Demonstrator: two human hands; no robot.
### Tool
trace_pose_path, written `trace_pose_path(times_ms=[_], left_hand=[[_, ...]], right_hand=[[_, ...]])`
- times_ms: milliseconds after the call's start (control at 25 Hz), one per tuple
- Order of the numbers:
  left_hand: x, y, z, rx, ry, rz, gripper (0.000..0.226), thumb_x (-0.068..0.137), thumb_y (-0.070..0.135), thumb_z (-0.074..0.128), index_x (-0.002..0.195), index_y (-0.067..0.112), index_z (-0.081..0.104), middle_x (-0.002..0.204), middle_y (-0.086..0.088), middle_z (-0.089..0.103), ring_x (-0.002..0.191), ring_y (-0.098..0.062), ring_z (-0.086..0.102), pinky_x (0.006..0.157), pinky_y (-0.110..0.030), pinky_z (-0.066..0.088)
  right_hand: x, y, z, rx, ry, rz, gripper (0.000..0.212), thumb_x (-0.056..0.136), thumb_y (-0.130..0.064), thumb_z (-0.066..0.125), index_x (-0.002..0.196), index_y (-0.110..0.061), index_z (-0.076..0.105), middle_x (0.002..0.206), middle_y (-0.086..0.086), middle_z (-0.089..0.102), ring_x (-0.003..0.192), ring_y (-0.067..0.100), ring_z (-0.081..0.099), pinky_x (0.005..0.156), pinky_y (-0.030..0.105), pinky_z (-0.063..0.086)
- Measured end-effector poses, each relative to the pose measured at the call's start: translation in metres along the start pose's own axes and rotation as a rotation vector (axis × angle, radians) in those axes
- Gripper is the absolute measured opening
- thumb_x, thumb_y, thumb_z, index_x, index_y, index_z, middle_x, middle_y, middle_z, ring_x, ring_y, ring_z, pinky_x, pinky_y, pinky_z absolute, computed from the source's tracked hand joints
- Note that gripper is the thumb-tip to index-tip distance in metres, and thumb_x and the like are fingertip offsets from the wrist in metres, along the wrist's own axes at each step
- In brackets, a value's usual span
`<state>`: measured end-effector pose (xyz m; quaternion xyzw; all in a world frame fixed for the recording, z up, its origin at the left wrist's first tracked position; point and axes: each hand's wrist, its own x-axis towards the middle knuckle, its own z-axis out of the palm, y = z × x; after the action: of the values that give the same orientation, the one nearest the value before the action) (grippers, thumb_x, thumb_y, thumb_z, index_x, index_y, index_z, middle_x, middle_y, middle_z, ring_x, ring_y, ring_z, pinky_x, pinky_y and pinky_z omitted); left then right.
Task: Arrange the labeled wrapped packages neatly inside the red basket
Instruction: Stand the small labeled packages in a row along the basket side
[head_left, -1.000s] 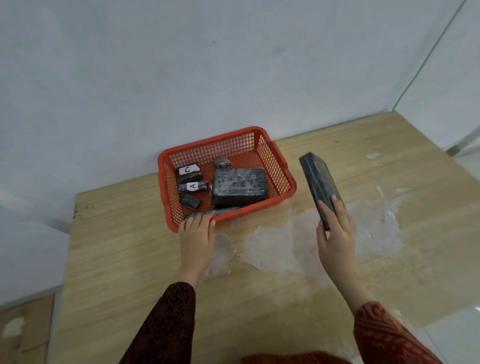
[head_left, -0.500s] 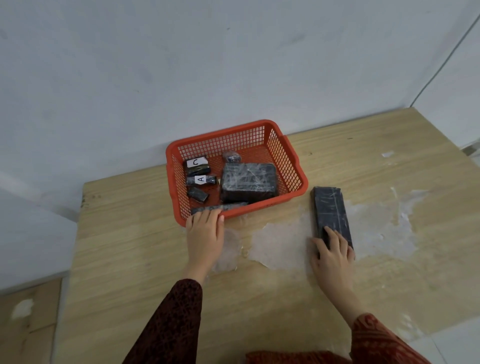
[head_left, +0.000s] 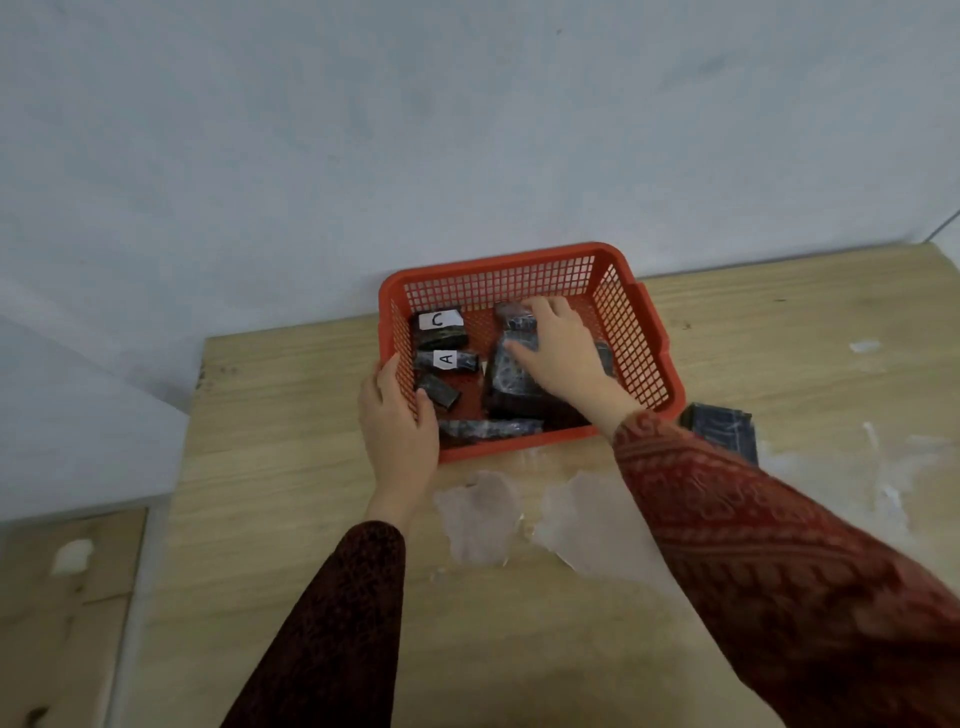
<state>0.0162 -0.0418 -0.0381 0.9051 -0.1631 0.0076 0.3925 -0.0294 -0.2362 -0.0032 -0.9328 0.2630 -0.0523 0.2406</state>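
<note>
The red basket (head_left: 498, 261) stands at the back of the wooden table. On its left side lie the package labelled C (head_left: 440, 338), the package labelled A (head_left: 448, 359) and a small unlabelled one (head_left: 439, 391). A long thin package (head_left: 488, 430) lies along the front wall. My left hand (head_left: 400, 428) grips the basket's front-left corner, thumb inside. My right hand (head_left: 561, 353) is inside the basket, over the large black package (head_left: 511, 387), with thumb and fingers on either side of a small bundle (head_left: 515, 322). Another long black package (head_left: 723, 432) lies on the table outside, right of the basket.
The basket's far side is close to the grey wall. Pale patches of worn surface (head_left: 483, 514) mark the table in front of the basket and to the right. The table's left edge (head_left: 176, 493) drops to a lower shelf.
My right hand let go of the long black package on the table and moved left into the basket. My left hand shifted from the front rim to the basket's front-left corner.
</note>
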Motion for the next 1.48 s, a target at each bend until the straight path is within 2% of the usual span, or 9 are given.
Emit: trace_pose_path(times_ms=[240, 360, 440, 600, 760, 880, 1040, 1280, 1480], left_hand=[[0.001, -0.014, 0.013, 0.048, -0.025, -0.038, 0.057, 0.098, 0.016, 0.040, 0.151, 0.022, 0.020, 0.130, -0.011, 0.048, 0.088, -0.025, 0.060, 0.062, -0.031, 0.046], [0.001, -0.016, 0.014, 0.047, -0.013, -0.045, 0.058, 0.098, 0.016, 0.041, 0.152, 0.023, 0.019, 0.126, -0.009, 0.051, 0.080, -0.017, 0.055, 0.060, -0.026, 0.040], [0.001, -0.017, 0.015, 0.040, 0.000, -0.039, 0.058, 0.098, 0.015, 0.042, 0.151, 0.022, 0.021, 0.124, -0.009, 0.053, 0.078, -0.013, 0.051, 0.061, -0.025, 0.040], [0.001, -0.018, 0.017, 0.025, 0.015, -0.041, 0.059, 0.096, 0.014, 0.045, 0.151, 0.022, 0.023, 0.122, -0.009, 0.054, 0.079, -0.015, 0.053, 0.060, -0.026, 0.041], [0.001, -0.018, 0.016, 0.011, 0.019, -0.031, 0.060, 0.096, 0.015, 0.045, 0.151, 0.023, 0.023, 0.124, -0.010, 0.054, 0.088, -0.021, 0.058, 0.065, -0.026, 0.042], [0.001, -0.020, 0.017, 0.001, 0.025, -0.025, 0.060, 0.096, 0.014, 0.045, 0.151, 0.022, 0.023, 0.126, -0.009, 0.053, 0.092, -0.022, 0.059, 0.066, -0.025, 0.042], [0.001, -0.020, 0.016, -0.014, 0.032, -0.029, 0.060, 0.095, 0.013, 0.046, 0.151, 0.022, 0.024, 0.126, -0.008, 0.053, 0.094, -0.021, 0.059, 0.068, -0.026, 0.044], [0.001, -0.021, 0.017, -0.015, 0.034, -0.032, 0.060, 0.096, 0.013, 0.045, 0.151, 0.023, 0.023, 0.124, -0.007, 0.053, 0.089, -0.015, 0.056, 0.066, -0.025, 0.046], [0.002, -0.020, 0.016, -0.017, 0.034, -0.029, 0.062, 0.095, 0.012, 0.048, 0.151, 0.022, 0.023, 0.126, -0.008, 0.053, 0.098, -0.019, 0.058, 0.073, -0.027, 0.050]], right_hand=[[0.065, 0.010, 0.029, 0.050, -0.140, 0.182, 0.058, 0.082, -0.040, 0.067, 0.127, -0.007, 0.049, 0.129, 0.019, 0.053, 0.115, 0.038, 0.054, 0.095, 0.043, 0.048], [0.072, 0.014, 0.031, 0.121, -0.045, 0.192, 0.037, 0.087, -0.031, 0.061, 0.113, -0.006, 0.059, 0.111, 0.016, 0.066, 0.100, 0.034, 0.062, 0.085, 0.039, 0.053], [0.070, 0.012, 0.025, 0.164, 0.067, 0.175, 0.029, 0.092, -0.031, 0.052, 0.105, -0.006, 0.060, 0.090, 0.011, 0.066, 0.078, 0.028, 0.062, 0.066, 0.033, 0.048], [0.048, -0.001, 0.010, 0.375, 0.137, 0.054, 0.036, 0.100, -0.030, 0.039, 0.076, -0.007, 0.053, 0.058, 0.000, 0.053, 0.048, 0.012, 0.048, 0.048, 0.030, 0.036], [0.016, -0.004, 0.012, 0.444, -0.195, 0.064, 0.039, 0.099, -0.031, 0.047, 0.091, 0.005, 0.061, 0.076, 0.014, 0.067, 0.054, 0.016, 0.064, 0.046, 0.018, 0.051], [0.008, -0.016, 0.023, 0.034, -0.172, -0.099, 0.033, 0.096, -0.029, 0.052, 0.093, 0.002, 0.064, 0.082, 0.020, 0.069, 0.074, 0.032, 0.065, 0.061, 0.034, 0.051], [0.019, -0.046, 0.034, -0.361, -0.194, -0.255, 0.036, 0.096, -0.033, 0.050, 0.108, -0.003, 0.063, 0.104, 0.021, 0.064, 0.093, 0.037, 0.063, 0.068, 0.038, 0.047], [0.049, -0.048, 0.030, -0.219, -0.279, -0.193, 0.035, 0.095, -0.032, 0.053, 0.105, -0.001, 0.064, 0.100, 0.019, 0.067, 0.093, 0.036, 0.062, 0.073, 0.041, 0.050], [0.059, -0.042, 0.017, -0.200, -0.531, -0.369, 0.024, 0.093, -0.030, 0.058, 0.101, -0.010, 0.068, 0.094, 0.007, 0.070, 0.074, 0.019, 0.059, 0.063, 0.030, 0.044]])
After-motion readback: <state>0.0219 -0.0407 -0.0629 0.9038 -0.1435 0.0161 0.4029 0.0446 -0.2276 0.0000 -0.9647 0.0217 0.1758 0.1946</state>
